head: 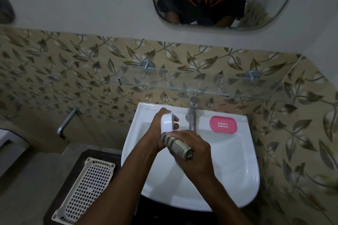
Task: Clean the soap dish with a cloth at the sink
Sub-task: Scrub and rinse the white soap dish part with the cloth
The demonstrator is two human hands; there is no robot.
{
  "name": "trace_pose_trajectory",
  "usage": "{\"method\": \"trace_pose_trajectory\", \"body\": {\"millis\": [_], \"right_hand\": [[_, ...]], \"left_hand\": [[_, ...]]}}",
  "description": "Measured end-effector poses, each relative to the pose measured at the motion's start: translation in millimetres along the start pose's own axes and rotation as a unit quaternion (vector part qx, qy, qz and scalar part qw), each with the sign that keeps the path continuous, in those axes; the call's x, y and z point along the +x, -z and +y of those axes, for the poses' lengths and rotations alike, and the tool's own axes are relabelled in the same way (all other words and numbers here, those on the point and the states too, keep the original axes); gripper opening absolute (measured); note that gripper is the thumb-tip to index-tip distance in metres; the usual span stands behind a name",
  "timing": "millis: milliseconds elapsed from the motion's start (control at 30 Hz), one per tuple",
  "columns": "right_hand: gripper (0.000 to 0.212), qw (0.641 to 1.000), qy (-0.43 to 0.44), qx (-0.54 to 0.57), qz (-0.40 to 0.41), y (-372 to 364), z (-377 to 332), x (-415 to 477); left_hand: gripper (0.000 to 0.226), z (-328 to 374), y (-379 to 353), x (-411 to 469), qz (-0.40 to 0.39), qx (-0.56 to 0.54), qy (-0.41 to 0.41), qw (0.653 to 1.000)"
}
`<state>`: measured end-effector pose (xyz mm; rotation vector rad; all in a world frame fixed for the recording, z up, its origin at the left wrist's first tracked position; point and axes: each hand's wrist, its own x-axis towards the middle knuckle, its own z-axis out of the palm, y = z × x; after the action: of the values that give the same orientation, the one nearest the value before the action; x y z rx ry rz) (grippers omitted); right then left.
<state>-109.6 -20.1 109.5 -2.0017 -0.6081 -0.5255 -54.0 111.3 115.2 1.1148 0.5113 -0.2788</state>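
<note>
Head view.

1. Soap dish (166, 122): white, oval. Held on edge above the back left of the basin, not lying flat. Its long axis runs roughly up and down in the picture. The broad smooth side faces the camera and the rim edge points right, toward the tap (191, 115).
2. Left hand (158, 129): grips the soap dish from the left and behind. Fingertips curl round the dish's right edge.
3. Cloth (176, 145): striped, rolled into a wad. It lies slantwise just below the soap dish, with its upper end touching the dish's lower edge.
4. Right hand (194, 150): fingers closed round the cloth, knuckles up. It sits just below and right of the soap dish, over the bowl.
5. Sink (247, 170): white and wall-mounted, with both forearms reaching in over its front rim.
6. Pink slotted tray (223, 125): flat on the sink ledge right of the tap, long axis left to right, apart from both hands.
7. Glass shelf (182, 86) on the leaf-patterned tiles, with a mirror (201, 5) above it.
8. White perforated basket (87, 188): on a dark surface left of the sink.
</note>
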Motion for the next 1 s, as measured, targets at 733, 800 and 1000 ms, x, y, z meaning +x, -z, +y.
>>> {"method": "trace_pose_trajectory", "body": {"millis": [733,800,1000], "right_hand": [[0.025,0.861,-0.465,0.207,-0.014,14,4,43],[0.029,0.881,-0.439,0.173,0.03,10,3,37],[0.033,0.935,-0.328,0.111,0.074,9,-10,28]], "left_hand": [[0.074,-18,-12,0,-0.06,0.103,-0.14,0.983],[0.074,-17,-17,-2,-0.048,0.111,-0.108,0.987],[0.091,-27,-30,-19,-0.001,0.141,-0.119,0.983]]}}
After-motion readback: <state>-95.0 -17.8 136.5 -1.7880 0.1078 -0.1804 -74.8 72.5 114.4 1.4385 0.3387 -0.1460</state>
